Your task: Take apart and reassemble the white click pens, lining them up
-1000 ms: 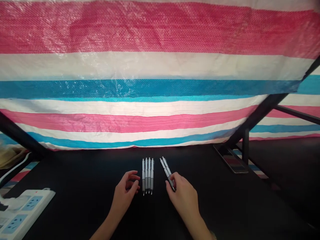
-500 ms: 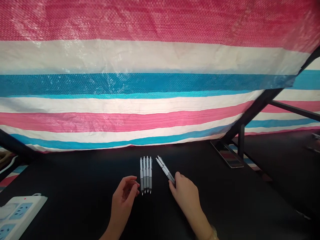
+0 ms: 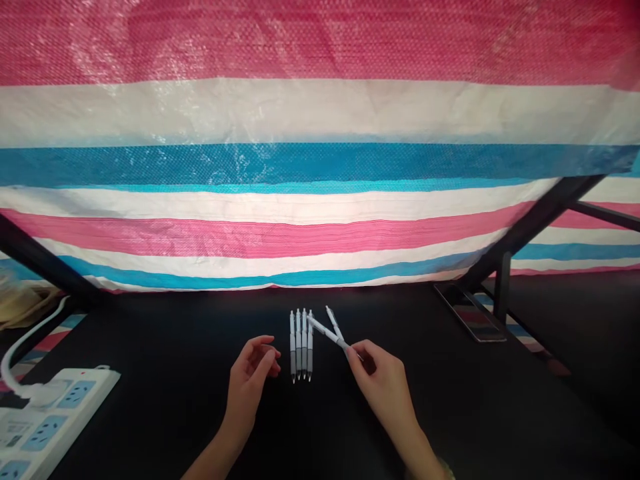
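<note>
Several white retractable pens (image 3: pixel 301 345) lie side by side on the black tabletop (image 3: pixel 480 400), tips toward me. Just right of them, my right hand (image 3: pixel 381 388) pinches two white pens (image 3: pixel 333 331) at their tip ends. These spread apart in a V, one leaning left over the row's right end, one pointing up. My left hand (image 3: pixel 249 380) hovers left of the row, fingers curled and holding nothing, its fingertips close to the pens but apparently not touching them.
A white power strip (image 3: pixel 60 413) with a white cable sits at the front left. A phone (image 3: pixel 470 313) lies flat at the far right. A striped pink, white and blue tarp (image 3: pixel 320 113) hangs behind the table, with dark metal bars (image 3: pixel 530 230) across it.
The two pens in my right hand have spread from nearly parallel into a V and rotated. My right hand has moved up and left. My left hand stays empty.
</note>
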`<state>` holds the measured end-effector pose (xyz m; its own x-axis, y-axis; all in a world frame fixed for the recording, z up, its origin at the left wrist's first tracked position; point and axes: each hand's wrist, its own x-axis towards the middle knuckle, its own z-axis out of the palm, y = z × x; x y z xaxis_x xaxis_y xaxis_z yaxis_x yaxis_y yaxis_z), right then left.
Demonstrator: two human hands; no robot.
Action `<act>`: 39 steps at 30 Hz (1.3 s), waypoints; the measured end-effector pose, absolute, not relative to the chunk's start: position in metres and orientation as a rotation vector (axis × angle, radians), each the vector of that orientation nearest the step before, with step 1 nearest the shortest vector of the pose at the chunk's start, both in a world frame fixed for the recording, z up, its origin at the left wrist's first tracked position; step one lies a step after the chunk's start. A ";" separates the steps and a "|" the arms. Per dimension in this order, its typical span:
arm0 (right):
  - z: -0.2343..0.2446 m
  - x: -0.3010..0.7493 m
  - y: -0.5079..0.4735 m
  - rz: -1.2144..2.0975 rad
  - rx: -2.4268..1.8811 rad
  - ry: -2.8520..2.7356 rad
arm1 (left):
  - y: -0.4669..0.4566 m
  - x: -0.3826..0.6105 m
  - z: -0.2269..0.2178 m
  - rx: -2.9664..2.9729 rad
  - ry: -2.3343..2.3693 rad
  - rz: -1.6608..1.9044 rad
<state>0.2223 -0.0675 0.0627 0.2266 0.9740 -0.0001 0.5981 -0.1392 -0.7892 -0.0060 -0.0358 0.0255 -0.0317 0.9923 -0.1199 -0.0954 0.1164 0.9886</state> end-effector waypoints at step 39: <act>0.035 0.156 -0.092 1.766 -1.403 -0.866 | -0.017 -0.020 0.013 0.948 0.879 1.102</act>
<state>0.1559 -0.0917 0.0347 -0.1583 0.8490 -0.5042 -0.1213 -0.5235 -0.8434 -0.0196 -0.0175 0.0127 0.2236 0.9690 -0.1048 -0.3176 0.1741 0.9321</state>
